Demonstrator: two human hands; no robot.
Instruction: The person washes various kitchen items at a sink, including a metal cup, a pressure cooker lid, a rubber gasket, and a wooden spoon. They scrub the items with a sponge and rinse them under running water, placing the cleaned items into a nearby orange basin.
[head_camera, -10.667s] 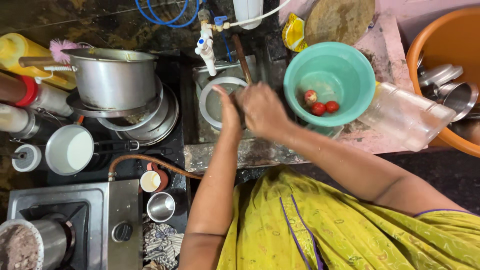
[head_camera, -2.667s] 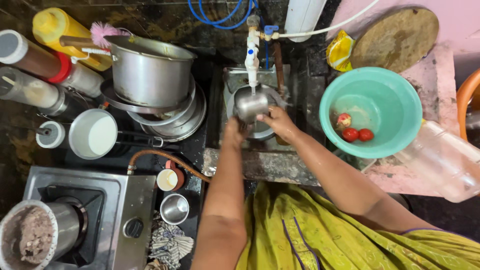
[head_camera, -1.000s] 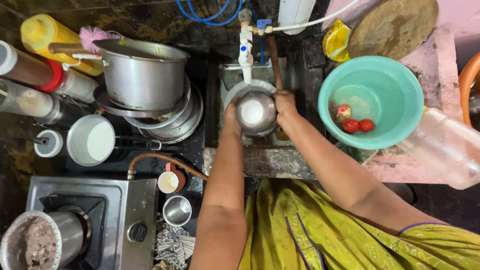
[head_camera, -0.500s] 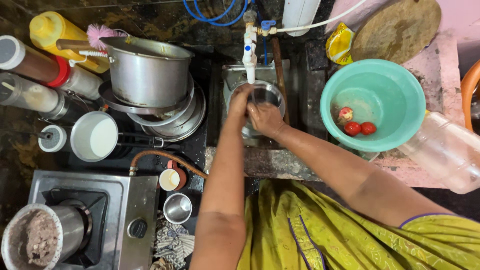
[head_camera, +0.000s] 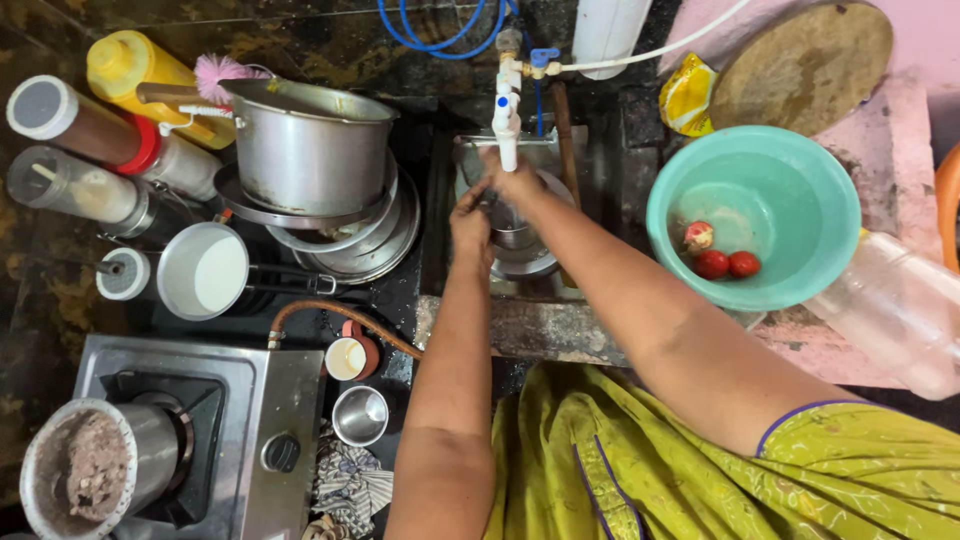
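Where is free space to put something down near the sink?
Bare pink counter lies between the round board and the plastic bottle. The green bowl is mostly empty. Left of the sink, pots crowd everything.

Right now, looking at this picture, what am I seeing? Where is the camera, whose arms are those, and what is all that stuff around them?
There is no machine here. The camera is worn on a person's head and looks straight down, so the two bare arms belong to that person. Both hands meet over a small sink under a white tap. The left hand and the right hand are together on a small steel pot below the tap; how each grips it is hard to tell. To the right sits a green bowl holding three tomatoes, with a clear plastic bottle beside it. To the left, a large steel pot rests on stacked plates, near a small pan of milk. At the lower left is a gas stove carrying another pot.
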